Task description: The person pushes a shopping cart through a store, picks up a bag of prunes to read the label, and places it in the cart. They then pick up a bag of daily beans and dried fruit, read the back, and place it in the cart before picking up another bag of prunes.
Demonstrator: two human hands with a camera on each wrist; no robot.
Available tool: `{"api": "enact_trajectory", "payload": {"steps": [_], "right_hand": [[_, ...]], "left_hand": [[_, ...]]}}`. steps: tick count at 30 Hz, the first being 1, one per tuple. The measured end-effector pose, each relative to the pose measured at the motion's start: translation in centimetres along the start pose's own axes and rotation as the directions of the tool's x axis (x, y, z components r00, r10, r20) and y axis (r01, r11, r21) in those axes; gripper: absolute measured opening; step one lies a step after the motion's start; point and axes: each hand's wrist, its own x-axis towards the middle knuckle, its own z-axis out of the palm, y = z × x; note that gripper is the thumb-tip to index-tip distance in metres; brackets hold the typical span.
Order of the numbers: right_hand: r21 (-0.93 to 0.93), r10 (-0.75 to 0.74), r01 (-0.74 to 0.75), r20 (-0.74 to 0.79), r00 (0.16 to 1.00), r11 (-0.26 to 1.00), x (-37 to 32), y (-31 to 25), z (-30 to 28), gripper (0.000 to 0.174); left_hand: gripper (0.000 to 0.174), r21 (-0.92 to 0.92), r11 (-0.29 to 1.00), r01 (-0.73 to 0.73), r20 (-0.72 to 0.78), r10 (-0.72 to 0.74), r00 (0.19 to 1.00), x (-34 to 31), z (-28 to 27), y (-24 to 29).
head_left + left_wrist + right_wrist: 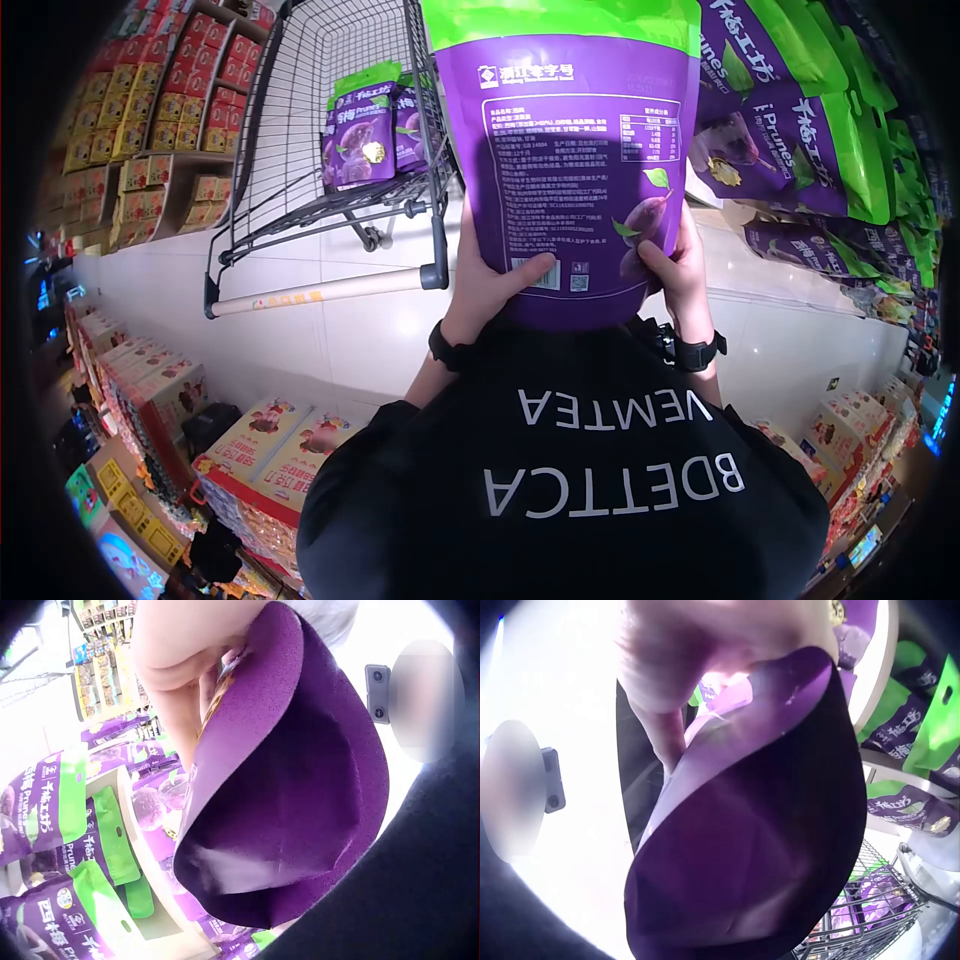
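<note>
Both hands hold a large purple and green pouch (575, 180) up in front of the chest, its printed back with text, table and barcode facing the head camera. The left hand (497, 285) grips the lower left side, thumb on the front near the barcode. On the lower right side the right hand (683, 262) grips it, thumb beside the plum picture. The pouch's folded purple base (285, 795) fills the middle of the left wrist view, with the left hand (187, 652) at its upper edge. Similarly, the right wrist view shows the base (742, 847) under the right hand (712, 652).
A shopping cart (340, 297) stands at the left with purple and green pouches (362, 140) inside. More such pouches (770, 150) are stacked at the right. Red and yellow boxes (190, 100) fill shelves at the upper left; cartons (270, 450) stand at the lower left.
</note>
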Motion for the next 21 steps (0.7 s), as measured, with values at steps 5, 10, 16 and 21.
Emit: {"api": "enact_trajectory", "payload": {"steps": [5,10,16,21], "right_hand": [[0.11,-0.036,0.024,0.104,0.994,0.994,0.2,-1.6,0.3,0.056],[0.04,-0.037,0.034,0.085,0.996,0.999,0.5,-2.7,1.0,0.06],[0.075,-0.115,0.106,0.139,0.983,0.992,1.4,-4.3,1.4,0.058],[0.049,-0.15,0.143,0.215,0.965,0.988,2.1,-4.1,0.8,0.063]], "left_hand": [[0.084,0.04,0.996,-0.086,0.059,0.084,0.995,0.9,0.3,1.5],[0.088,0.099,0.986,-0.131,0.021,0.13,0.991,1.3,0.9,2.9],[0.098,0.046,0.993,-0.107,-0.064,0.11,0.992,1.1,1.7,4.0],[0.093,0.143,0.931,-0.337,-0.038,0.345,0.938,0.8,2.2,4.0]]}}
